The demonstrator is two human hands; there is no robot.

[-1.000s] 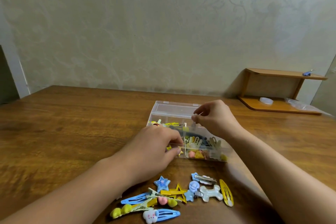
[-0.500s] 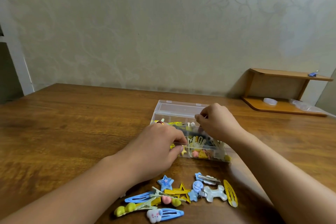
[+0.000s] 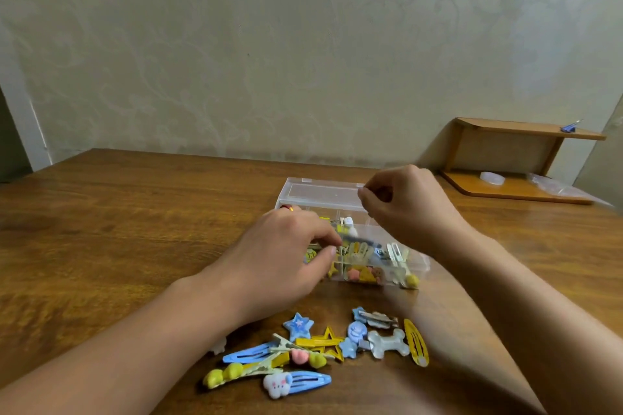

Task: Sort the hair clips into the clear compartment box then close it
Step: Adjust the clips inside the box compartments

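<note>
Clear, thin plastic is forming the compartment box [image 3: 414,266], which is sitting open mid-desk [image 3: 135,229] with its lid [image 3: 320,194] lying back. We are reaching our left hand [image 3: 286,256] into the near-left compartments, fingers curled; whether this grip is holding a clip we cannot tell. Our right hand [image 3: 409,209] is hovering above the box with fingertips pinched, the pinched item too small to identify. Loose hair clips [image 3: 323,347] are lying nearer us. We are judging them light, stiff and slick, best pinched across their flat sides.
</note>
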